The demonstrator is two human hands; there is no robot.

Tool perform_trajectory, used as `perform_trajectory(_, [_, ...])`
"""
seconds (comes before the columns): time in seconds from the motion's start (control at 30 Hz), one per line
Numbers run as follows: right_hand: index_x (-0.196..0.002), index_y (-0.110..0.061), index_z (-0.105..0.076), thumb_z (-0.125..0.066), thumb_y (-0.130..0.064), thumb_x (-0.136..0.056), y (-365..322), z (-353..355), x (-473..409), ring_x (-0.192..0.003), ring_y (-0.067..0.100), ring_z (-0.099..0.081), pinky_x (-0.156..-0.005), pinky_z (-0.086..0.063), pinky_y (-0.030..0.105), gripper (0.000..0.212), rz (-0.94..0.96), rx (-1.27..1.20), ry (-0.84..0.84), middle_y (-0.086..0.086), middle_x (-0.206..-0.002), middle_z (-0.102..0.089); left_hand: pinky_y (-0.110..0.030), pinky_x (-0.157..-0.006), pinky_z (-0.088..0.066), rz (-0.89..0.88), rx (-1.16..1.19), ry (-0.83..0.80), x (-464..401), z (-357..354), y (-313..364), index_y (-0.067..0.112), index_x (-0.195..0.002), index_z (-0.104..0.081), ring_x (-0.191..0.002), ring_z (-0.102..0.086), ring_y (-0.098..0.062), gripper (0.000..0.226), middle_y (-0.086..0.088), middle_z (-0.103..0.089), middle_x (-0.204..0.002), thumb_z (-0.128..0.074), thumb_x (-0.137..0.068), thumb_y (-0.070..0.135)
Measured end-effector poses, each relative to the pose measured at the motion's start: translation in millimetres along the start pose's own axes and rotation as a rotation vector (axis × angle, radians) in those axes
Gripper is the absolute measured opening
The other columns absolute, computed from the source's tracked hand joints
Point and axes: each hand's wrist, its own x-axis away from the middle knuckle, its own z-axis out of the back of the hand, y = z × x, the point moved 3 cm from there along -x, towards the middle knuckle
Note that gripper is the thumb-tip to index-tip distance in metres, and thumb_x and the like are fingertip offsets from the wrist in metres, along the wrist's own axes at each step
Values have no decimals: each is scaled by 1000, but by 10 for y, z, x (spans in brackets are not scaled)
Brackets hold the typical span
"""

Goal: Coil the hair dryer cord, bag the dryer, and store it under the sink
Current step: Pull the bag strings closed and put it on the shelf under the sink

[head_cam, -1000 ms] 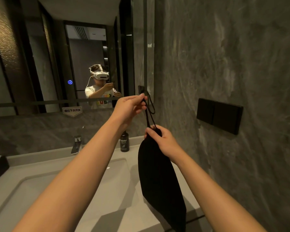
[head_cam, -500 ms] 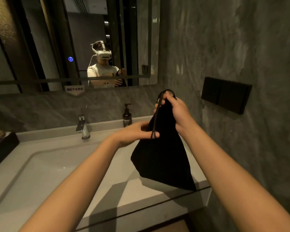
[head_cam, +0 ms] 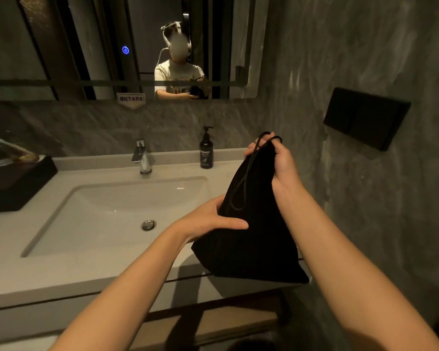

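Observation:
A black drawstring bag hangs bulging over the right end of the vanity counter, its bottom near the counter's front edge. My right hand grips the gathered neck at the top, with the drawstring loop trailing down the bag's front. My left hand presses against the bag's left side, fingers partly behind the cloth. The hair dryer and its cord are hidden; I cannot tell what the bag holds.
A white basin with a chrome faucet fills the counter's middle. A dark pump bottle stands at the back. A black tray sits left. A black wall panel is on the right wall; a wooden shelf lies below.
The bag came down from in front of the mirror to just above the counter. My left hand let go of the drawstring and moved to the bag's side; my right hand took the neck.

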Motion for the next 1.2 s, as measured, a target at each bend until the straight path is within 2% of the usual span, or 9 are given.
perform_trajectory(0.13, [-50, -8, -64, -48, -24, -95, 17, 150, 173, -41, 16, -59, -57, -45, 30, 50, 25, 178, 127, 5, -45, -59, -38, -104, -45, -33, -34, 89, 212, -151, -10, 26, -128, -52, -113, -61, -10, 56, 5, -63, -123, -77, -77, 26])
perform_trajectory(0.23, [-67, -9, -59, -52, -24, -92, 35, 171, 431, -55, 20, -63, -63, -50, 32, 29, 1, 326, 125, 8, -59, -62, -31, -101, -47, -91, -60, 103, 466, -157, -28, 29, -124, -53, -111, -61, -6, 52, 7, -64, -122, -75, -78, 22])
perform_trajectory(0.37, [-71, -8, -70, -52, -19, -90, 122, 154, 967, -76, 19, -63, -85, -49, 33, 29, -139, 497, 60, 8, -81, -65, -29, -103, -44, -173, -157, 177, 861, -77, -151, 28, -132, -48, -116, -57, -4, 66, 10, -61, -127, -80, -74, 24])
perform_trajectory(0.5, [-81, -11, -70, -45, -27, -89, 314, 176, 1584, -86, 21, -61, -95, -42, 39, 31, -269, 525, 63, 4, -89, -63, -37, -102, -47, -209, -529, 267, 1287, 6, -277, 27, -138, -41, -123, -51, -10, 84, 6, -56, -133, -78, -67, 50])
perform_trajectory(0.6, [-108, -13, -69, -45, -40, -82, 507, 207, 1996, -112, 28, -56, -106, -35, 50, 45, -359, 636, -28, 9, -115, -62, -41, -93, -50, -250, -772, 236, 1613, 58, -305, 27, -135, -42, -114, -55, -14, 74, 4, -59, -125, -74, -71, 48])
perform_trajectory(0.7, [-117, -27, -67, -63, -54, -75, 718, 153, 2292, -118, 24, -56, -95, -48, 45, 50, -408, 1089, -98, 1, -124, -62, -38, -91, -50, -242, -892, 171, 1888, 80, -352, 31, -133, -42, -110, -55, -14, 69, 4, -59, -121, -73, -72, 44])
perform_trajectory(0.83, [-107, -28, -67, -78, -45, -68, 957, -91, 2509, -92, 6, -64, -77, -49, 17, 45, -372, 1726, -240, -12, -98, -69, -38, -91, -50, -188, -898, 68, 2140, 81, -467, 35, -132, -41, -109, -54, -12, 70, 8, -58, -119, -74, -71, 45])
perform_trajectory(1.07, [-102, -18, -72, -83, -34, -66, 1125, 57, 2629, -89, 10, -69, -88, -56, 34, 41, -232, 1755, -291, -2, -97, -75, -39, -101, -46, -117, -801, -21, 2138, 64, -523, 32, -131, -45, -119, -50, -10, 77, 10, -56, -128, -80, -64, 45])
perform_trajectory(1.2, [-89, -32, -72, -82, -48, -62, 1080, 167, 2643, -81, 3, -68, -78, -57, 31, 33, -115, 1759, -267, -10, -85, -75, -39, -103, -45, -37, -806, -86, 1975, 8, -522, 27, -133, -47, -120, -51, -13, 82, 7, -57, -129, -82, -60, 41])
